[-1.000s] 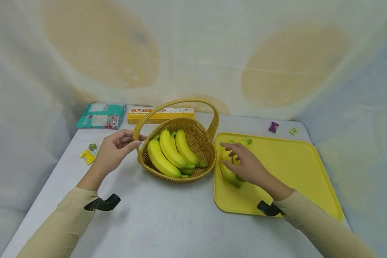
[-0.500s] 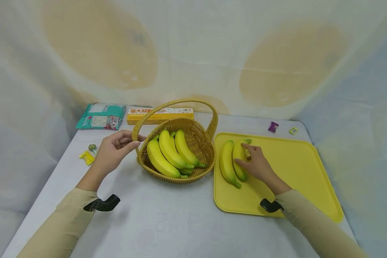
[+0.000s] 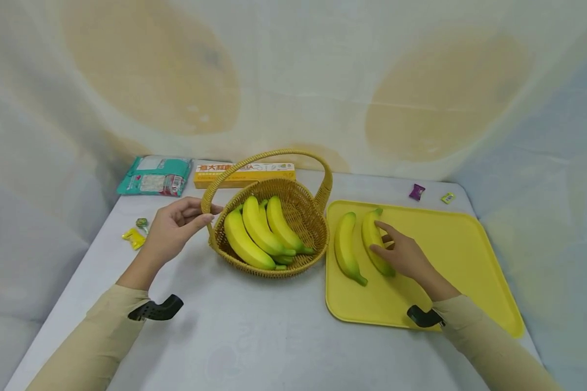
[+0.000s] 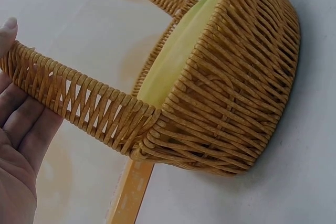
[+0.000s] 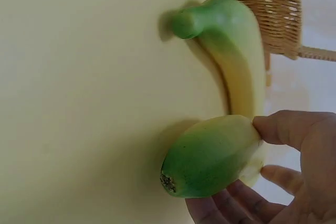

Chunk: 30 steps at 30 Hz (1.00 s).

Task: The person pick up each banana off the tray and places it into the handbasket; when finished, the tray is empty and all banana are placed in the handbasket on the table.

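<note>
My right hand curls thumb and fingers around a banana lying on the yellow tray, near the tray's left edge. Its long axis runs from the tray's far edge towards me, stem end away, and a second banana lies just beside it on the left, roughly parallel and apart from it. The basket with more bananas stands just left of the tray, so the right hand is the nearer one to both loose bananas. My left hand pinches the basket's handle at its left foot, fingers loosely bent. From the right wrist I see only the gripped banana's blunt green tip; my palm hides the rest.
</note>
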Motion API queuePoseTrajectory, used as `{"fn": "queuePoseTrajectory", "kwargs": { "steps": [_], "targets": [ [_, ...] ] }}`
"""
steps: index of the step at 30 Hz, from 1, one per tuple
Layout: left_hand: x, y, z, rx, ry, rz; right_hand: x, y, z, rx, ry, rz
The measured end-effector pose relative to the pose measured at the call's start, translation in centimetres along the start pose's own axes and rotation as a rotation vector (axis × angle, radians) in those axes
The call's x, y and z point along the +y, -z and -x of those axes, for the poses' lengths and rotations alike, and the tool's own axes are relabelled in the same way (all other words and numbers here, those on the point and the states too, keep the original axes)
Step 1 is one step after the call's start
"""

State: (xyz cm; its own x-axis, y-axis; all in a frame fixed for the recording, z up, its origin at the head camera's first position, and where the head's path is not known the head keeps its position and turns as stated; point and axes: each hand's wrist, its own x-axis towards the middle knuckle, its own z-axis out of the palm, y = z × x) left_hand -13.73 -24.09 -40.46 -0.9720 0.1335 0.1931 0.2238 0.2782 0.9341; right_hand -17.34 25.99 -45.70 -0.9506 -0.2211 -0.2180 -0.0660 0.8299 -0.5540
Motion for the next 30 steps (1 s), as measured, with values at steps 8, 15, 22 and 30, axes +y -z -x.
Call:
{"fn": "queuePoseTrajectory", "kwargs": {
  "steps": [8, 15, 22, 30],
  "targets": [
    [-0.1, -0.1, -0.1, -0.005, -0.006, -0.001, -1.7, 2.4, 2.8, 0.027, 0.12, -0.006],
    [-0.1, 0.0, 0.0, 0.004, 0.001, -0.024, -4.1, 4.6, 5.6, -0.033, 0.225, -0.036],
    [0.1, 0.1, 0.0, 0.005, 0.004, -0.031, -6.6, 5.4, 6.7, -0.142, 0.374, -0.081],
    [0.1, 0.0, 0.0, -0.001, 0.001, -0.02, -9.5, 4.0, 3.6, -0.254, 0.472, -0.118]
  ]
}}
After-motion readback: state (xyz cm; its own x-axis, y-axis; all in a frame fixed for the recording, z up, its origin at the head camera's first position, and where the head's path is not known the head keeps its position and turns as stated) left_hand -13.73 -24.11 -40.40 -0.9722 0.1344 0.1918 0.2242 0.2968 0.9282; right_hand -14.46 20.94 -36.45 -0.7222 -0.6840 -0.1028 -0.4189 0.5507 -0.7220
